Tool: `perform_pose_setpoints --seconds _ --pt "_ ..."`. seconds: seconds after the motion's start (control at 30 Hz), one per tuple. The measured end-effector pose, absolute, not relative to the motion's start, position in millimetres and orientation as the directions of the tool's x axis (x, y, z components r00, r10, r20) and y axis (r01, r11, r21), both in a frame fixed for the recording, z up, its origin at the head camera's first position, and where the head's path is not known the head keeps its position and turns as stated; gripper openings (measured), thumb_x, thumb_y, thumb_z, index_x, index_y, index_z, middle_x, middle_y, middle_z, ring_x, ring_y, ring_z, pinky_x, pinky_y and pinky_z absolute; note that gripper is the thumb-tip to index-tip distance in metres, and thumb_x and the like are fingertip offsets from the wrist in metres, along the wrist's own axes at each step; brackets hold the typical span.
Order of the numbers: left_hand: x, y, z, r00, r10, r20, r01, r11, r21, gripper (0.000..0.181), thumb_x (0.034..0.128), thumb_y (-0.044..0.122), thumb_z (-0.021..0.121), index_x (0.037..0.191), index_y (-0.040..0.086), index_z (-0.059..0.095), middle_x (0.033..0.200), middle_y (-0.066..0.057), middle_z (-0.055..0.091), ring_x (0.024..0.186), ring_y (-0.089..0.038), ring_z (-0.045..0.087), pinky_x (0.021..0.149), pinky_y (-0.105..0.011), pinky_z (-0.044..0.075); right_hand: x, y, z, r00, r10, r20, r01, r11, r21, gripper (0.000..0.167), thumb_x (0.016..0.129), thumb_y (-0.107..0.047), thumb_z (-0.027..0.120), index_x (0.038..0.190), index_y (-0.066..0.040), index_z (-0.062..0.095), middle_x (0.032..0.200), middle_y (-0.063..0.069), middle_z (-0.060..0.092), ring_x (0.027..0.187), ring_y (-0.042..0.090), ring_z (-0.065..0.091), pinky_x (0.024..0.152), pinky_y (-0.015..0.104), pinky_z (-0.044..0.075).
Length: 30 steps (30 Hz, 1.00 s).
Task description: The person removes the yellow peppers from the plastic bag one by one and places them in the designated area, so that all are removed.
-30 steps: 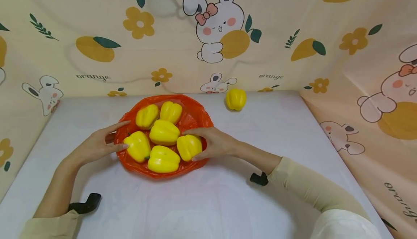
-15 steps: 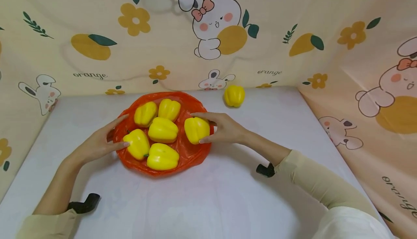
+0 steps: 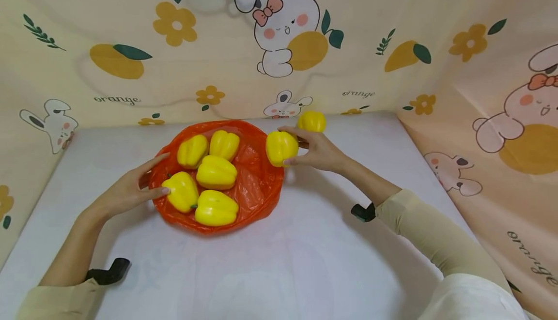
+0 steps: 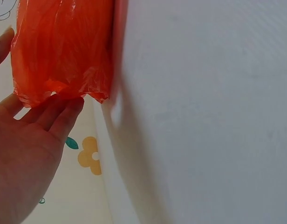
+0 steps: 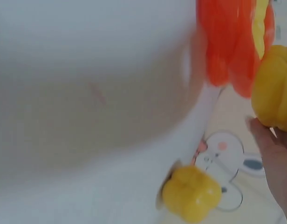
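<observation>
A round, open red plastic bag (image 3: 253, 189) sits on the table with several yellow bell peppers (image 3: 216, 172) inside. At its left rim my left hand (image 3: 122, 191) holds the bag, the thumb tip beside the leftmost pepper. In the left wrist view, fingers (image 4: 64, 116) reach against the bag's outer side (image 4: 64, 46). Above the bag's right rim, my right hand (image 3: 320, 153) grips another yellow bell pepper (image 3: 281, 148) between thumb and fingers. Part of this pepper (image 5: 276, 88) is cut off in the right wrist view.
One loose yellow bell pepper (image 3: 312, 120) stands at the table's back edge, just behind my right hand. A printed cloth (image 3: 209, 44) hangs at the back and sides of the white table (image 3: 261, 271).
My right hand has lifted the pepper from the bag's right part and carried it up and right to the rim. My left hand stays at the left rim.
</observation>
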<state>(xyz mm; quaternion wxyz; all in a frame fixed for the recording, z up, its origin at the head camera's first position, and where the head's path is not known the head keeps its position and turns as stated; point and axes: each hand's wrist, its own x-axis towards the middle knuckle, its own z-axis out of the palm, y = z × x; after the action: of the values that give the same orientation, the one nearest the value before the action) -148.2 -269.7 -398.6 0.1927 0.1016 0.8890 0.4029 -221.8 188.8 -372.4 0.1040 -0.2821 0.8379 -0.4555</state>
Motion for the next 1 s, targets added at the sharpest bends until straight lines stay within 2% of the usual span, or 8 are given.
perform_pose_setpoints --seconds 0.17,0.5,0.67,0.87,1.0 --pt "-148 -271 -399 -0.904 0.338 -0.261 0.033 0.665 0.746 0.091 0.0912 0.041 0.069 0.161 0.024 0.013 0.160 -0.028 0.018 0.139 -0.053 0.022 0.103 -0.074 0.029 -232 204 -370 -0.857 -0.512 0.065 -0.330 0.448 -0.831 0.076 0.080 -0.020 0.086 0.147 -0.023 0.050 0.142 0.000 0.050 0.122 0.023 0.056 0.102 0.042 0.050" --pt "-148 -272 -398 -0.902 0.349 -0.253 0.052 0.670 0.741 0.089 0.0918 0.040 0.069 0.161 0.022 0.016 0.159 -0.028 0.020 0.138 -0.053 0.025 0.104 -0.072 0.031 -256 236 -363 -0.899 -0.431 0.077 -0.282 0.436 -0.855 0.078 0.083 -0.015 0.082 0.151 -0.019 0.044 0.150 0.000 0.046 0.126 0.027 0.053 0.108 0.043 0.044" --pt "-149 -273 -398 -0.901 0.356 -0.248 0.055 0.661 0.749 0.088 0.0920 0.038 0.069 0.161 0.022 0.017 0.159 -0.027 0.020 0.139 -0.052 0.025 0.105 -0.071 0.031 -263 246 -359 -0.917 -0.392 0.072 -0.261 0.454 -0.852 0.082 0.085 -0.017 0.081 0.154 -0.021 0.038 0.153 -0.001 0.041 0.130 0.026 0.049 0.110 0.043 0.041" --pt "-149 -274 -397 -0.901 0.353 -0.253 0.048 0.660 0.750 0.088 0.0922 0.038 0.069 0.161 0.021 0.017 0.159 -0.028 0.020 0.139 -0.051 0.026 0.106 -0.069 0.032 -272 258 -358 -0.930 -0.357 0.084 -0.252 0.456 -0.853 0.081 0.087 -0.017 0.078 0.155 -0.019 0.035 0.156 0.001 0.037 0.133 0.028 0.045 0.112 0.042 0.038" --pt "-149 -274 -398 -0.899 0.356 -0.255 0.048 0.659 0.750 0.088 0.0923 0.038 0.069 0.161 0.022 0.017 0.159 -0.027 0.020 0.138 -0.051 0.028 0.105 -0.069 0.033 -277 267 -359 -0.940 -0.333 0.078 -0.241 0.481 -0.843 0.081 0.087 -0.017 0.077 0.156 -0.022 0.034 0.157 0.001 0.035 0.136 0.029 0.044 0.112 0.041 0.038"
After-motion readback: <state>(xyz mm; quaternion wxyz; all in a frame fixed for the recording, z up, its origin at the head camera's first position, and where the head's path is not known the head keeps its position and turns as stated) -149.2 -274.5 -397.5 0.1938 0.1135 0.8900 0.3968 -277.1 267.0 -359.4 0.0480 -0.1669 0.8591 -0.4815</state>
